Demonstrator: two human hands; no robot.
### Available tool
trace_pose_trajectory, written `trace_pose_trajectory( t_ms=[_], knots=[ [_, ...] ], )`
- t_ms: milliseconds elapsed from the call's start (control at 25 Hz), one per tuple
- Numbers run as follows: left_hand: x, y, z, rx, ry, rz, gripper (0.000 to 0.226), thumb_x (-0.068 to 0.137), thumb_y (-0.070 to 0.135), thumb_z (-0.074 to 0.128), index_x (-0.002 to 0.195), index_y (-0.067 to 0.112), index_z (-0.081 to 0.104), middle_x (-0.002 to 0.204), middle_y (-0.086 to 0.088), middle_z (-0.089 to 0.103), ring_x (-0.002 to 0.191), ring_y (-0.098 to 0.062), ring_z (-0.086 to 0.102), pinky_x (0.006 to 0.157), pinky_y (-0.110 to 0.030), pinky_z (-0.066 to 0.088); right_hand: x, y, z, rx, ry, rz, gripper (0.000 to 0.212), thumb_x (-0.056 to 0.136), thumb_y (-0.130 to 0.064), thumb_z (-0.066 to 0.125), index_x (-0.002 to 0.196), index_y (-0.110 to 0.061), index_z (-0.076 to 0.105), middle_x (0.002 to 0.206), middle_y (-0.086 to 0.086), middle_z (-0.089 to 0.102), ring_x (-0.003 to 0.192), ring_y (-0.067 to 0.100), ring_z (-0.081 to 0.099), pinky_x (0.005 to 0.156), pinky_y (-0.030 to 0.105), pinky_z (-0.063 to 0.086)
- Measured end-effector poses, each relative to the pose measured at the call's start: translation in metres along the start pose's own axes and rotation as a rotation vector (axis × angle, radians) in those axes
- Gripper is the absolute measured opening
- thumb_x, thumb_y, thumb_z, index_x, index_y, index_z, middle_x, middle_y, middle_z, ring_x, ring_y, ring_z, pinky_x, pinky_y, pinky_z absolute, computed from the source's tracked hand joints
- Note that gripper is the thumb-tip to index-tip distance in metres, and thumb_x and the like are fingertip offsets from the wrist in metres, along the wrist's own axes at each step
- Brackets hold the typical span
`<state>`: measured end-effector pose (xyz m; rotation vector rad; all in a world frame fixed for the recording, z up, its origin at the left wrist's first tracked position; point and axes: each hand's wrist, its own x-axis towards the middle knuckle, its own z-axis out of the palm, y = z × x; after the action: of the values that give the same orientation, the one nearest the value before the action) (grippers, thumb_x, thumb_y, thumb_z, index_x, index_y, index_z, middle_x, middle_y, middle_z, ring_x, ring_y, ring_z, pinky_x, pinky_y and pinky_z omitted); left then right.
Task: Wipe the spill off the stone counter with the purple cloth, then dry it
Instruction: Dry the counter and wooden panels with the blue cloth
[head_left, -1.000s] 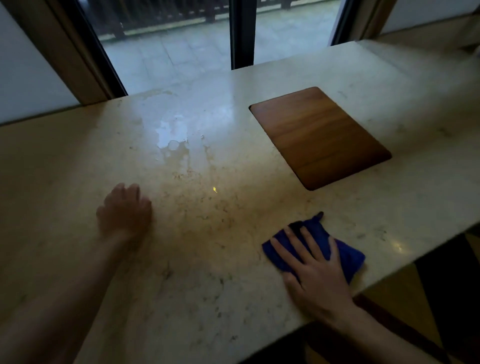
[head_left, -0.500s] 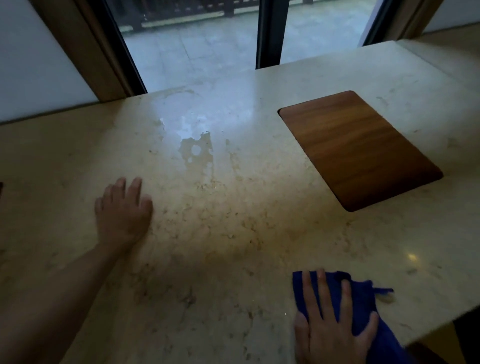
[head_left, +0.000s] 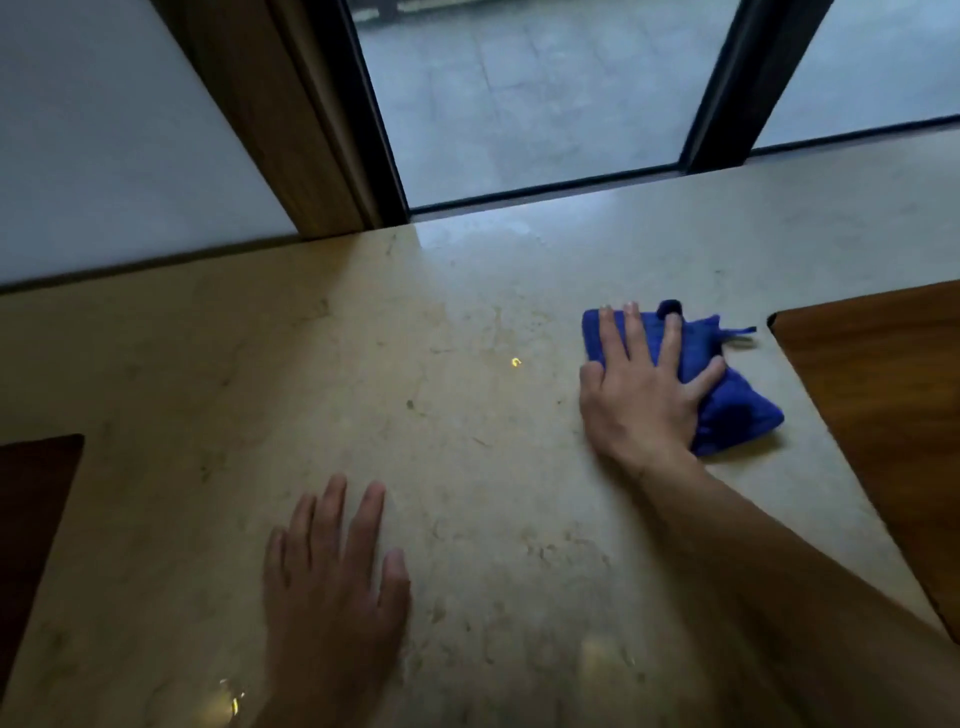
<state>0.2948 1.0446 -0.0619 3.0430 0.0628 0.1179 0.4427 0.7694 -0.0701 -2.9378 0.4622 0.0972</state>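
The purple cloth (head_left: 737, 410) lies bunched on the pale stone counter (head_left: 467, 441), right of centre. My right hand (head_left: 644, 389) presses flat on the cloth's left part with fingers spread, and its forearm reaches in from the lower right. My left hand (head_left: 332, 571) rests palm-down on the bare stone near the bottom, holding nothing. No distinct puddle shows; only a pale sheen (head_left: 498, 234) from the window lies on the stone at the counter's far edge.
A wooden inset panel (head_left: 883, 415) sits just right of the cloth. A dark panel (head_left: 31, 530) lies at the left edge. Behind the counter stand a white wall (head_left: 104, 156), a wooden post (head_left: 270, 119) and a dark-framed window (head_left: 519, 93).
My right hand slid the cloth from the counter's near edge forward toward the window. The puddle seen earlier no longer shows. My left hand stayed flat on the stone.
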Motion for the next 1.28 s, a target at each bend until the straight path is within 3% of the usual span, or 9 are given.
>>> trace_pose_trajectory(
  t_ms=[120,280,560,760,1040,1280],
  knots=[
    [0.003,-0.002,0.007,0.046,0.068,0.003,0.061,0.081,0.041,0.043,0.134,0.018,0.062,0.144,-0.017,0.053,0.128,-0.044,0.051,0.104,-0.060,0.035,0.095,-0.038,-0.003,0.024,0.000,0.003,0.061,0.097,-0.041,0.017,0.157,-0.039,0.004,0.166,-0.013,-0.002,0.152,0.028,-0.009,0.107,0.076,-0.005],
    [0.001,-0.006,0.014,0.064,0.070,0.036,0.064,0.076,0.042,0.047,0.135,0.020,0.061,0.144,-0.017,0.053,0.128,-0.044,0.051,0.104,-0.063,0.037,0.172,-0.084,-0.006,0.028,-0.038,0.072,0.060,0.098,-0.043,0.013,0.157,-0.038,0.004,0.166,-0.012,-0.001,0.151,0.031,-0.010,0.107,0.077,-0.005],
    [0.001,-0.010,0.011,0.023,-0.057,0.026,0.067,0.083,0.045,0.046,0.147,0.027,0.043,0.155,-0.011,0.040,0.139,-0.039,0.039,0.110,-0.064,0.031,0.184,-0.119,-0.012,0.024,-0.134,-0.146,0.055,0.100,-0.040,0.013,0.154,-0.048,0.009,0.166,-0.014,-0.002,0.151,0.031,-0.013,0.106,0.078,-0.007],
    [-0.001,-0.007,0.003,-0.010,-0.141,-0.019,0.063,0.091,0.047,0.033,0.152,0.031,0.032,0.161,-0.006,0.028,0.147,-0.032,0.024,0.118,-0.059,0.020,0.139,-0.098,-0.013,-0.030,-0.166,-0.440,0.055,0.099,-0.043,0.014,0.152,-0.053,0.004,0.166,-0.013,-0.005,0.151,0.028,-0.012,0.111,0.072,-0.007],
    [0.001,-0.011,0.005,-0.054,-0.136,-0.015,0.065,0.092,0.053,0.022,0.153,0.033,0.028,0.162,-0.006,0.024,0.148,-0.030,0.017,0.120,-0.054,0.013,0.010,-0.038,-0.003,-0.035,-0.160,-0.555,0.057,0.094,-0.050,0.011,0.149,-0.058,-0.001,0.166,-0.015,-0.004,0.152,0.023,-0.013,0.111,0.069,-0.011],
    [-0.004,-0.010,0.007,-0.063,-0.048,0.028,0.066,0.089,0.051,0.023,0.151,0.031,0.034,0.160,-0.008,0.029,0.145,-0.034,0.023,0.117,-0.054,0.017,-0.184,0.047,-0.001,-0.032,-0.107,-0.547,0.057,0.096,-0.047,0.014,0.151,-0.057,0.002,0.165,-0.016,0.003,0.152,0.023,-0.009,0.116,0.064,-0.005]
  ],
)
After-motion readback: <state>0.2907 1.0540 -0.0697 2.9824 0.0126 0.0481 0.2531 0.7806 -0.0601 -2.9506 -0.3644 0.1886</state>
